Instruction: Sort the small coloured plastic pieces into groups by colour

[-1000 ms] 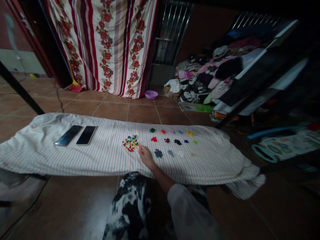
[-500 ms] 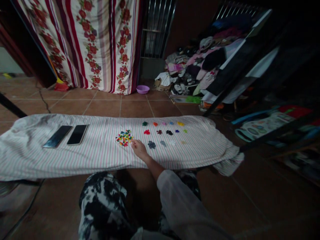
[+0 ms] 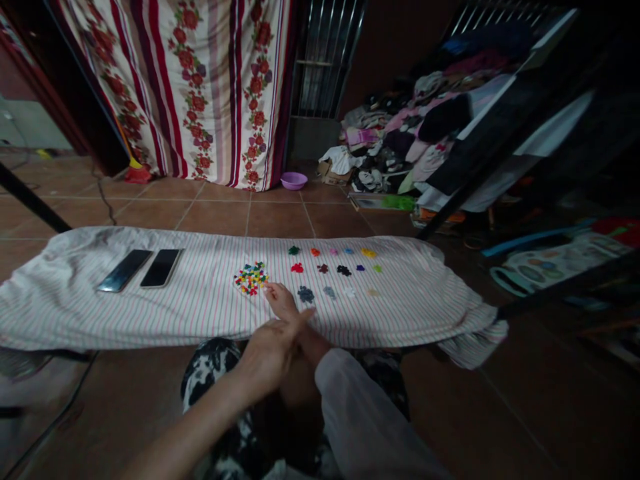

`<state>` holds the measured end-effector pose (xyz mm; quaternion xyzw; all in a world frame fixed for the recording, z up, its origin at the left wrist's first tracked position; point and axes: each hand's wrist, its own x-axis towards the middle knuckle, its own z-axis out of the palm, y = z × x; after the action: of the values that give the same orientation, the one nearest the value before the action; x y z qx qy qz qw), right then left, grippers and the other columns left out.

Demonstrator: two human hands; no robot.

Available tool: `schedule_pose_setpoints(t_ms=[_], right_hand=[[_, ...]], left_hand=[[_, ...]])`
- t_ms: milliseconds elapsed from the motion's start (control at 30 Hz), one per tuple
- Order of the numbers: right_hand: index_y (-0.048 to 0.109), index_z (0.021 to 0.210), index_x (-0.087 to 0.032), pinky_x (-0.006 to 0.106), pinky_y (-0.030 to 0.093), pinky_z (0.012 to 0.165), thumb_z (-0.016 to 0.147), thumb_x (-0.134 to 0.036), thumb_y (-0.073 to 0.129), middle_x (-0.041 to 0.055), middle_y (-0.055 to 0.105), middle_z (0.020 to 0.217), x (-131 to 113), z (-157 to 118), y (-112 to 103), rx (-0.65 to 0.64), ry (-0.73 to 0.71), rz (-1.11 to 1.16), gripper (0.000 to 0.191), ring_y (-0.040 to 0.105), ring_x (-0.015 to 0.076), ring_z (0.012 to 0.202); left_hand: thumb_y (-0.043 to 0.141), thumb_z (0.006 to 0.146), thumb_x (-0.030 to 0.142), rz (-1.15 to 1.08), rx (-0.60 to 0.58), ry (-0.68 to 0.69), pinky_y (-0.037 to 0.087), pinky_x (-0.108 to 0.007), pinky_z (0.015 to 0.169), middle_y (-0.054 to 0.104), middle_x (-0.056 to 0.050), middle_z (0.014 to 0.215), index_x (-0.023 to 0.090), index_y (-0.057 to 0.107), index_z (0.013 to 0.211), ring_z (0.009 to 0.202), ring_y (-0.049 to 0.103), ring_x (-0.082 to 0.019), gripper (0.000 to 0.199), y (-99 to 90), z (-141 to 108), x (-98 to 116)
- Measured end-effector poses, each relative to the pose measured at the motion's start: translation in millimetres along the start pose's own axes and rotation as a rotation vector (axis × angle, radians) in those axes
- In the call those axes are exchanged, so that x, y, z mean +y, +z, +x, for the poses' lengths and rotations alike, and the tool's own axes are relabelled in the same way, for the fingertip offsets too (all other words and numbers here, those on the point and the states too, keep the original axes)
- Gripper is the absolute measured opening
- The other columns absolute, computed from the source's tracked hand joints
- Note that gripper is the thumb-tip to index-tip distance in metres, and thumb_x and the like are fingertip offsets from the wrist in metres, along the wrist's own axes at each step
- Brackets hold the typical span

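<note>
My right hand (image 3: 281,301) rests on the striped cloth at the right edge of a mixed pile of small coloured pieces (image 3: 251,279). Its fingertips are curled together, and whatever they may hold is too small to see. My left hand (image 3: 269,350), smeared by motion, crosses over my right wrist; whether it touches the wrist is unclear, and most of its fingers are hidden. Right of the mixed pile lie small heaps sorted by colour, among them a dark grey heap (image 3: 305,294), a red heap (image 3: 297,268) and a black heap (image 3: 344,270).
Two phones (image 3: 161,268) lie on the left part of the cloth-covered table (image 3: 210,313). Dark posts rise at its far corners. Beyond it, a purple basin (image 3: 293,181) sits on the tiled floor, near a floral curtain (image 3: 220,100) and a heap of clothes (image 3: 400,133).
My left hand has come into view from below and now lies across my right wrist. My right hand stays beside the mixed pile. The whole view has shifted slightly.
</note>
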<state>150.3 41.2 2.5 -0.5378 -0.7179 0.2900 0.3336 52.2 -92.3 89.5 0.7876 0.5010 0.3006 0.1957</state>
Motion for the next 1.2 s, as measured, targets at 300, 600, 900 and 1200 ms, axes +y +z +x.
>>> schedule_pose_setpoints(t_ms=[300,600,900,1200], right_hand=[[0.07,0.114,-0.021,0.029,0.053,0.088,0.091,-0.025,0.052,0.0058,0.073,0.107,6.7,3.0,-2.0,0.013,0.063,0.115,0.029,0.069,0.0162,0.094],[0.074,0.106,-0.027,0.027,0.051,0.083,0.094,-0.029,0.051,0.0031,0.073,0.104,-20.0,50.5,-9.7,-0.023,0.054,-0.097,0.026,0.067,0.0174,0.093],[0.076,0.101,-0.027,0.023,0.046,0.075,0.092,-0.022,0.056,0.0049,0.066,0.105,-23.8,88.4,-5.2,-0.189,0.067,-0.435,0.022,0.064,0.0161,0.092],[0.073,0.105,-0.027,0.025,0.046,0.08,0.091,-0.012,0.049,0.0046,0.069,0.104,-36.3,100.8,-4.2,-0.352,-0.018,-0.514,0.031,0.064,0.0164,0.094]], left_hand=[[0.037,0.093,0.031,0.518,0.366,-0.51,0.026,-0.064,0.116,0.034,-0.031,0.154,0.001,0.046,0.141,0.15,0.02,-0.041,0.057,-13.5,28.5,-136.7],[0.031,0.094,0.03,0.652,0.367,-0.494,0.035,-0.057,0.113,0.054,-0.026,0.142,0.004,0.057,0.134,0.14,0.044,-0.035,0.054,-4.1,28.2,-153.3],[0.03,0.094,0.03,0.685,0.341,-0.519,0.035,-0.055,0.113,0.053,-0.025,0.142,0.002,0.056,0.134,0.139,0.045,-0.036,0.056,-3.6,30.5,-151.4],[0.03,0.095,0.03,0.676,0.324,-0.526,0.034,-0.057,0.114,0.051,-0.026,0.144,0.002,0.054,0.137,0.14,0.043,-0.037,0.056,-4.6,31.1,-148.7]])
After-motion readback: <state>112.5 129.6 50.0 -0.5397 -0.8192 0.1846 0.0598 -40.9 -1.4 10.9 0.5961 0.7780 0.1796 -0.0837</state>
